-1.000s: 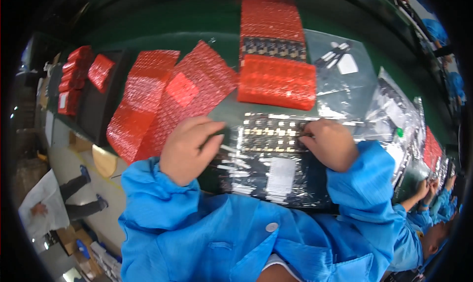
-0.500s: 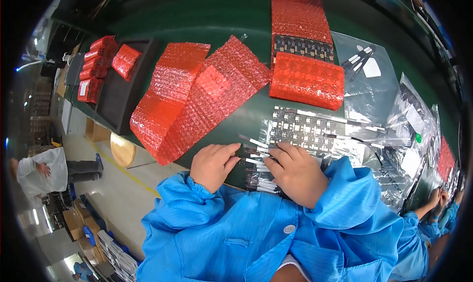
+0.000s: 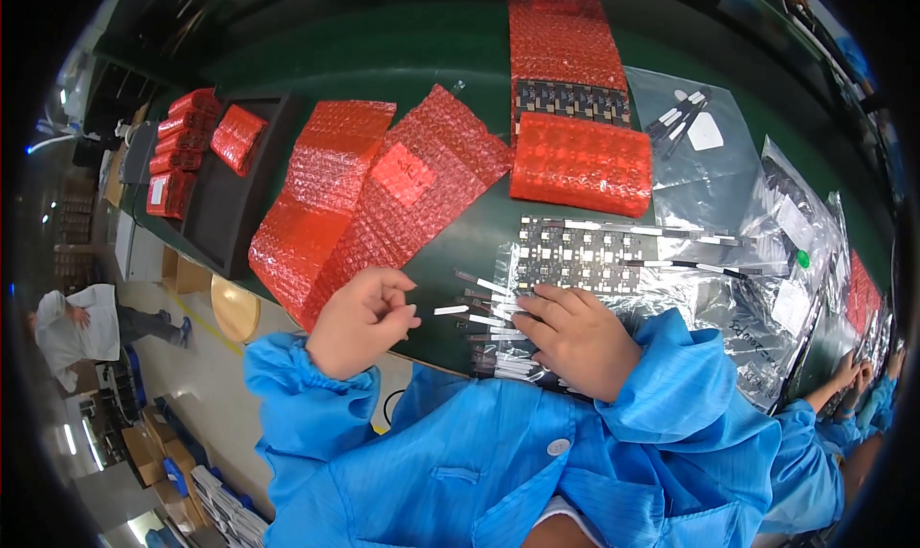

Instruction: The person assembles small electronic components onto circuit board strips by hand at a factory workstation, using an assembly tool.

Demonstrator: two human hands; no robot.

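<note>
My left hand [image 3: 366, 320] hovers at the table's front edge, fingers curled but apart from the thumb, with nothing visible between them. Just right of it, a thin dark strip with a white end [image 3: 448, 310] sticks out from a spread of similar strips [image 3: 492, 333]. My right hand [image 3: 582, 337] lies over the right part of these strips, fingers stretched out and fingertips resting on them; what is beneath the palm is hidden. Beyond it is a dark panel of small circuit boards [image 3: 575, 258] on clear plastic, with several strips [image 3: 685, 265] along its right side.
A red bubble-wrap roll [image 3: 582, 163] sits behind the panel, near dark boards [image 3: 570, 102]. Open red bubble-wrap sheets [image 3: 422, 174] lie left. A black tray [image 3: 216, 208] holds a red bundle [image 3: 238, 138]. Clear bags [image 3: 791, 227] lie right, near another person's hands [image 3: 853, 371].
My left hand has drawn back left, away from the strips, and its fingers have parted from them. My right hand stays on the strips. The whole view has shifted slightly.
</note>
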